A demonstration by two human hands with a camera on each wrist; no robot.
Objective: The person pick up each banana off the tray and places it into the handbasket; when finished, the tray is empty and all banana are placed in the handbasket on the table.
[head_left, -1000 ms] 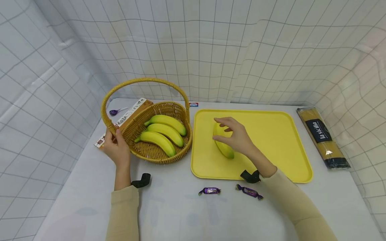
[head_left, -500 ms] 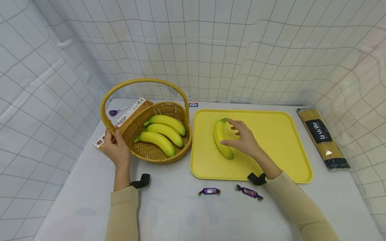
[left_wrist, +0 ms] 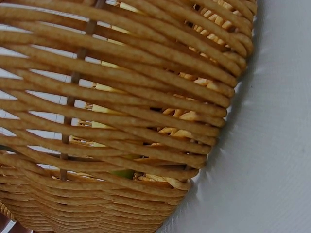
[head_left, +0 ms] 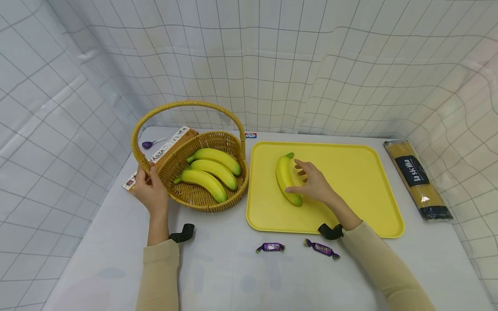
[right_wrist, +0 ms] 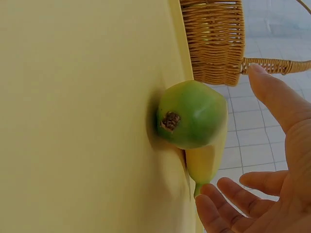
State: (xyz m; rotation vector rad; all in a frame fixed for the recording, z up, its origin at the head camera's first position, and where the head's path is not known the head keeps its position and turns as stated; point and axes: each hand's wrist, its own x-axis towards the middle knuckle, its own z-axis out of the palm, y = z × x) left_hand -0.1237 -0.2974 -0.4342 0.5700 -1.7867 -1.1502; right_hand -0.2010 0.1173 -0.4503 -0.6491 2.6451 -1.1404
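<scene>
Head view: left hand (head_left: 149, 193) grips the wicker basket (head_left: 202, 203) at the base of its handle, fingers curled round the weave at the left rim. Basket sits on the white table (head_left: 218, 276) and holds three bananas (head_left: 212, 172) lying side by side. A pasta box (head_left: 165, 151) lies behind the basket, partly under it, and a purple spoon (head_left: 149, 143) lies near the box's far end. Right hand (head_left: 315, 183) is over the yellow tray (head_left: 362, 181), fingers loosely spread and relaxed, thumb just beside the single banana (head_left: 285, 177); not closed round it. Whether skin actually touches the fruit, cannot tell. That banana lies flat on the left part of the tray, green tips at both ends. Two purple wrapped candies (head_left: 270, 247) lie on the table in front of the tray, near the right sleeve. A spaghetti packet (head_left: 416, 177) lies to the right of the tray, apart from it. Black wrist mounts show on both forearms.

Left wrist view: only the basket wall (left_wrist: 121, 121) close up, table beside it. The hand is not in view here apart from a sliver at the bottom left corner.

Right wrist view: banana's green end (right_wrist: 192, 114) rests on the tray (right_wrist: 73, 121), basket (right_wrist: 214, 39) beyond. Right hand (right_wrist: 272, 194) open, fingers (right_wrist: 228, 201) spread just beside the banana, holding nothing.
</scene>
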